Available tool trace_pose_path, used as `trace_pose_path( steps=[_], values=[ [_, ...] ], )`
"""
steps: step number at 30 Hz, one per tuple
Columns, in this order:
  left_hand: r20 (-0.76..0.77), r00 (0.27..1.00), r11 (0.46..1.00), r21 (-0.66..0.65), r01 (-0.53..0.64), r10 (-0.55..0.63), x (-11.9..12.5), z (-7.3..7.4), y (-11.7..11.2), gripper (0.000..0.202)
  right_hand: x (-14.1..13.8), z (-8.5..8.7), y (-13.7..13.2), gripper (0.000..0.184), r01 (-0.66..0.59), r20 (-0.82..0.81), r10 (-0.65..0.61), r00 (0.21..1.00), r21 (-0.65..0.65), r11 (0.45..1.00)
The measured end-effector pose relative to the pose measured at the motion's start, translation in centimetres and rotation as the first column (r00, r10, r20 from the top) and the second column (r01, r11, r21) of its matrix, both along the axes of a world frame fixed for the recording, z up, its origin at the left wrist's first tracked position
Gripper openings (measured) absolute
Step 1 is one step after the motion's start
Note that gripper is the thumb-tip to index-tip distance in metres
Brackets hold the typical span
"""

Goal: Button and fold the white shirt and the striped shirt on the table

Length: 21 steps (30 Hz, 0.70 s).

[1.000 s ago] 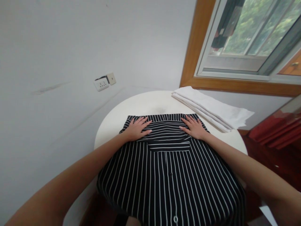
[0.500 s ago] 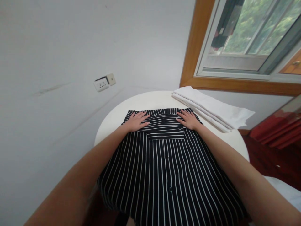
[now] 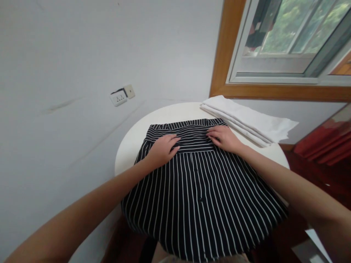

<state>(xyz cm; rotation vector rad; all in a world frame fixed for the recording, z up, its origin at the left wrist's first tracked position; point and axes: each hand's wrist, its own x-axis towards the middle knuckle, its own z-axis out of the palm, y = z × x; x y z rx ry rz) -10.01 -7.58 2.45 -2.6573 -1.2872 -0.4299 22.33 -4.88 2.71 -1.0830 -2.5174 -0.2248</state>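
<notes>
A black skirt [image 3: 192, 182] with thin white stripes lies spread over a round white table [image 3: 131, 146]. Its waist points away from me, a row of buttons runs down its middle, and its hem hangs over the near edge. Across the waist is a wide band [image 3: 192, 137] with sideways stripes. My left hand [image 3: 162, 149] rests on the left part of this band, thumb apart from the fingers. At the band's right end lies my right hand [image 3: 225, 138], its fingers slightly bent on the cloth and the thumb a little apart.
Folded white cloth [image 3: 246, 118] lies at the table's back right, its end jutting past the edge. A wall with a socket [image 3: 118, 98] stands behind, a wood-framed window [image 3: 274, 91] at the right. Red fabric [image 3: 326, 137] hangs at far right above a dark floor.
Both hands have shifted from lying flat near the waist edge to the lower part of the band, fingers now more bent. The skirt's hem has come into view at the near side.
</notes>
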Motion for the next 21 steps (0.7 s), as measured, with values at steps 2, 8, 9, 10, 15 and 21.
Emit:
trace_pose_path(
  steps=[2, 8, 9, 10, 15, 21],
  values=[
    [-0.011, 1.000, 1.000, 0.003, -0.009, 0.009, 0.0, -0.9, -2.4, 0.050, 0.2, 0.0, -2.7, 0.035, -0.056, 0.044, 0.058, 0.997, -0.049, 0.997],
    [-0.023, 0.997, 0.998, -0.006, -0.068, 0.068, -0.8, -3.1, -3.1, 0.056, 1.2, -2.2, -5.6, 0.061, 0.040, 0.064, -0.033, 0.997, -0.120, 0.992],
    [-0.028, 0.997, 0.997, 0.005, -0.072, 0.072, -0.9, -3.0, -2.6, 0.055, 1.3, -2.4, -5.3, 0.059, 0.062, 0.055, -0.057, 0.997, -0.104, 0.993],
    [-0.039, 0.996, 0.997, 0.020, -0.074, 0.075, -1.1, -2.8, -2.0, 0.053, 1.5, -2.6, -4.8, 0.057, 0.084, 0.052, -0.080, 0.995, -0.082, 0.993],
    [-0.171, 0.984, 0.997, 0.064, -0.042, 0.052, -2.9, -1.1, 1.1, 0.041, 1.8, -2.1, -1.9, 0.042, 0.146, 0.112, -0.147, 0.983, 0.016, 0.989],
    [-0.152, 0.986, 0.996, 0.058, 0.075, -0.065, -4.6, -0.7, 2.8, 0.032, 1.2, -2.4, -0.5, 0.028, 0.110, 0.069, -0.114, 0.991, 0.061, 0.992]
  ],
)
